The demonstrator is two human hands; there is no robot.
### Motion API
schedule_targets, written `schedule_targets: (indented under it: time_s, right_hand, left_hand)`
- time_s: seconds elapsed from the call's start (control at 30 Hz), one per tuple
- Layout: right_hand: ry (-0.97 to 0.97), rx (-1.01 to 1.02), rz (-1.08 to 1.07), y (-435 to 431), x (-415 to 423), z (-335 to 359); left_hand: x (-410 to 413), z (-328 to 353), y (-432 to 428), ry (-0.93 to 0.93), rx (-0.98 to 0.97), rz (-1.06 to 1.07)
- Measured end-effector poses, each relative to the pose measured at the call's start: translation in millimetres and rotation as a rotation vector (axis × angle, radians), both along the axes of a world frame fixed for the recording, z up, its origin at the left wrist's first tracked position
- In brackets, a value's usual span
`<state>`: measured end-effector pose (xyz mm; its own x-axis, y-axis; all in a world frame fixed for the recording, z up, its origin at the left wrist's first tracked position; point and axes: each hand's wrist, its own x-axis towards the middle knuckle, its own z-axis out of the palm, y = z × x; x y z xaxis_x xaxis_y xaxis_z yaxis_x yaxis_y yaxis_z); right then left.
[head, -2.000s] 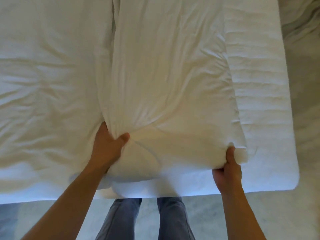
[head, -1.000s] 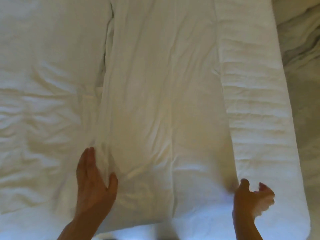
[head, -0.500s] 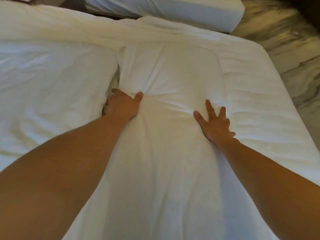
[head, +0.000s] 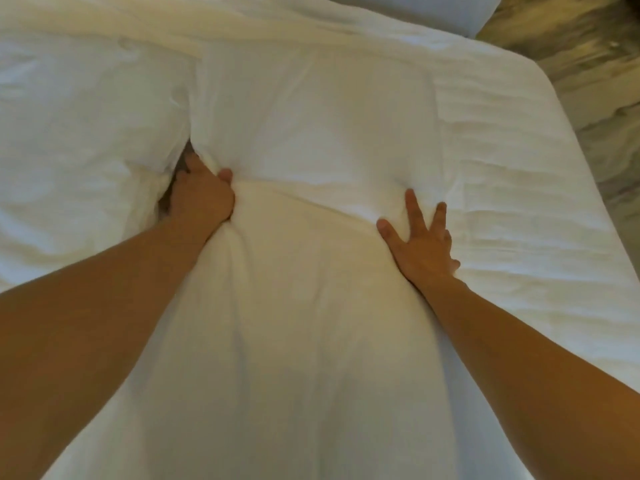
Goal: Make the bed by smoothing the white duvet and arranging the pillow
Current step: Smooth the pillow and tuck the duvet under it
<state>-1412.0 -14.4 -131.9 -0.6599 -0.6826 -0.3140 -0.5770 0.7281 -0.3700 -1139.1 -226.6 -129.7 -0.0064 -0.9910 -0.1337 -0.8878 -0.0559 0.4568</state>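
Head view: left hand (head: pixel 202 199) clenched on the fold of the white duvet (head: pixel 311 306) mid-bed, beside a pillow (head: pixel 86 109); right hand (head: pixel 420 242) flat, released, pressing. Smoothing step, I'd judge; next, sweep outward evenly.

Soft, warm light falls evenly over the white duvet (head: pixel 311 341), bright enough to wash out its creases toward the top and left, with only faint yellowish shading in the folds. The deepest shadow sits in the gap beside the left hand (head: pixel 201 199). Forearms bulge at the lower corners from wide-angle distortion, and the floor (head: pixel 588 64) at upper right is smeared and unfocused.
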Motion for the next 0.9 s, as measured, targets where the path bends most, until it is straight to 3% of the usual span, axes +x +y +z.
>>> schedule_targets:
  time_s: [0.13, 0.27, 0.5, 0.7, 0.9]
  right_hand:
    - [-0.097, -0.110, -0.028, 21, -16, 2]
    - [-0.293, -0.107, -0.144, 67, -14, 8]
    - [-0.614, -0.106, -0.413, 114, -12, 17]
    - [-0.683, -0.332, -0.488, 117, 0, 33]
    - [-0.690, -0.507, -0.390, 163, -13, 119]
  left_hand:
    - [20, 31, 62, -0.116, -0.240, -0.294]
    - [66, 13, 161, -0.330, -0.127, -0.424]
    - [57, -39, 155, -0.270, -0.150, -0.352]
    - [64, -31, 158, -0.242, -0.129, -0.375]
    - [60, 20, 191, -0.120, -0.150, -0.354]
